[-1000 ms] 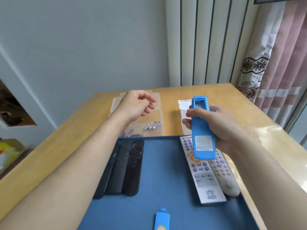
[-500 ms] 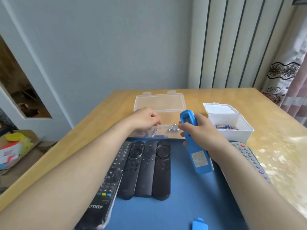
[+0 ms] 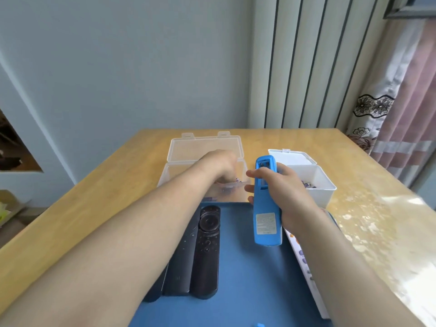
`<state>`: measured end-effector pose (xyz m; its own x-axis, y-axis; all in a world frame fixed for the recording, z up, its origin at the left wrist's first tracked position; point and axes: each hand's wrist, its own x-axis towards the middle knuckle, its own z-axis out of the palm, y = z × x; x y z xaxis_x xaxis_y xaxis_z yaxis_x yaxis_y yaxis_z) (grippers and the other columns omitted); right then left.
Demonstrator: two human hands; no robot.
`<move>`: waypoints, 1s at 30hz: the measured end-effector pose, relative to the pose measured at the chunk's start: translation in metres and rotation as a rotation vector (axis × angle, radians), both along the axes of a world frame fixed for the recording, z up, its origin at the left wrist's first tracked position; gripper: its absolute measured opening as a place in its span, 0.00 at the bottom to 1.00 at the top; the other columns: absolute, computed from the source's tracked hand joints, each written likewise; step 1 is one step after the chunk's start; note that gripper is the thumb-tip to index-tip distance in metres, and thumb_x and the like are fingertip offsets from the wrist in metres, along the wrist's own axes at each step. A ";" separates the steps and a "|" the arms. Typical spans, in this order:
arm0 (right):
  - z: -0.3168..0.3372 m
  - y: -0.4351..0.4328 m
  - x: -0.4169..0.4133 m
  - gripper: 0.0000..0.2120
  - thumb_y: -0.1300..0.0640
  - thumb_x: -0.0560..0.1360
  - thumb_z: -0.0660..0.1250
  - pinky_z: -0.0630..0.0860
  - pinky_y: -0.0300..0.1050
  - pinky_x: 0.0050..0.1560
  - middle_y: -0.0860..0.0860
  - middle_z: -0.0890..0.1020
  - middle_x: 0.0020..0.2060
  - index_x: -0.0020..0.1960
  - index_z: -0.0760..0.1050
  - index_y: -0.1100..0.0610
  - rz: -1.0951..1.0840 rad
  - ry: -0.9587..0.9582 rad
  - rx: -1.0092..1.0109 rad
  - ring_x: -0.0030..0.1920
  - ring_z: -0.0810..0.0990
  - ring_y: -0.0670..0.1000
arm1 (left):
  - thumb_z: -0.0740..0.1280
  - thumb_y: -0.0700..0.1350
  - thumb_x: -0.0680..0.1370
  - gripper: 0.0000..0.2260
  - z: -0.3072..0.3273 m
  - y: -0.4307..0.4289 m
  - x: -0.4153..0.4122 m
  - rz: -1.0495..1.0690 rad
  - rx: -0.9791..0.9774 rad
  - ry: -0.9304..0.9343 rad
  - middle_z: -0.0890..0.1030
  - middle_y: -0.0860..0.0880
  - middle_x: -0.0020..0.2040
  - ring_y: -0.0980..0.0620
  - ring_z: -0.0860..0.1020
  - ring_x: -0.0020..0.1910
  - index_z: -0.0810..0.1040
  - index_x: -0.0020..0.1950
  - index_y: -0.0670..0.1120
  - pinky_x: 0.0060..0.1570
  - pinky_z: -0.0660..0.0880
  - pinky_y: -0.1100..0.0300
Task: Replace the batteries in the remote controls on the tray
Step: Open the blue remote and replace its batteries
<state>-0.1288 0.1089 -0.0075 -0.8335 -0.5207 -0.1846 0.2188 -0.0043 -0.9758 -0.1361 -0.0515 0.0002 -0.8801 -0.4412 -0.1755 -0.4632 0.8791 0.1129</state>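
Note:
My right hand (image 3: 292, 197) grips a blue remote (image 3: 267, 223) above the far end of the blue tray (image 3: 247, 291). The remote is back side up, and its battery bay (image 3: 263, 166) at the far tip is uncovered. My left hand (image 3: 219, 165) reaches down into the clear plastic box (image 3: 179, 175) with its fingers curled under. A small battery (image 3: 237, 179) shows at the fingertips, but the grip is hidden. Three black remotes (image 3: 205, 251) lie side by side on the tray under my left forearm. A white remote (image 3: 304, 258) lies partly hidden under my right arm.
A white box (image 3: 323, 194) holding batteries (image 3: 308, 184) stands open right of the clear box, whose lid (image 3: 205, 147) lies back. A blue battery cover (image 3: 260, 324) lies at the tray's near edge. The wooden table (image 3: 106, 199) meets a wall behind and a curtain (image 3: 405, 102) at right.
My left hand has dropped from above the clear box down into it. The blue remote stays in my right hand, lowered from upright to slanting over the tray. My view has swung about.

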 end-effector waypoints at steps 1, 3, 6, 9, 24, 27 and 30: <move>0.000 0.001 -0.001 0.12 0.61 0.76 0.67 0.82 0.46 0.37 0.58 0.82 0.49 0.59 0.74 0.59 -0.003 -0.010 -0.006 0.41 0.84 0.52 | 0.73 0.43 0.72 0.11 0.001 0.001 -0.001 -0.005 -0.006 -0.005 0.84 0.47 0.50 0.46 0.81 0.50 0.83 0.53 0.45 0.52 0.80 0.51; 0.001 0.001 -0.002 0.13 0.61 0.76 0.67 0.82 0.46 0.37 0.58 0.83 0.50 0.60 0.73 0.59 -0.006 -0.033 -0.022 0.41 0.84 0.52 | 0.75 0.43 0.70 0.11 0.000 -0.002 -0.001 0.008 0.023 -0.011 0.84 0.46 0.49 0.46 0.82 0.48 0.84 0.51 0.44 0.51 0.81 0.52; 0.000 0.001 -0.002 0.14 0.61 0.76 0.67 0.82 0.46 0.38 0.58 0.82 0.52 0.61 0.72 0.59 -0.006 -0.052 -0.034 0.41 0.84 0.52 | 0.75 0.43 0.70 0.11 -0.001 -0.005 0.001 0.031 0.094 -0.038 0.84 0.44 0.49 0.46 0.82 0.49 0.83 0.50 0.42 0.48 0.81 0.53; 0.000 0.000 -0.001 0.14 0.62 0.76 0.66 0.82 0.46 0.37 0.58 0.83 0.52 0.61 0.72 0.59 -0.018 -0.062 -0.060 0.40 0.84 0.52 | 0.73 0.42 0.73 0.10 -0.002 -0.004 0.003 0.057 0.092 -0.011 0.83 0.43 0.50 0.45 0.81 0.49 0.82 0.52 0.40 0.50 0.80 0.52; 0.032 0.014 0.031 0.09 0.64 0.73 0.73 0.77 0.41 0.32 0.58 0.81 0.35 0.51 0.76 0.63 0.264 0.032 -0.260 0.33 0.79 0.52 | 0.68 0.39 0.76 0.04 0.023 0.052 0.123 0.185 1.262 0.936 0.84 0.52 0.41 0.58 0.81 0.42 0.82 0.47 0.47 0.52 0.73 0.60; 0.039 0.026 0.049 0.05 0.63 0.74 0.71 0.77 0.41 0.32 0.57 0.82 0.36 0.47 0.77 0.61 0.300 0.115 -0.255 0.33 0.81 0.52 | 0.67 0.38 0.77 0.05 0.026 0.062 0.145 0.143 1.291 0.999 0.85 0.49 0.43 0.53 0.81 0.45 0.82 0.49 0.44 0.57 0.77 0.54; 0.039 0.038 0.068 0.05 0.63 0.74 0.70 0.77 0.41 0.32 0.57 0.82 0.35 0.49 0.77 0.61 0.316 0.063 -0.324 0.32 0.80 0.52 | 0.61 0.36 0.80 0.08 0.027 0.074 0.163 0.137 1.407 1.097 0.84 0.44 0.45 0.48 0.82 0.42 0.78 0.54 0.43 0.51 0.79 0.54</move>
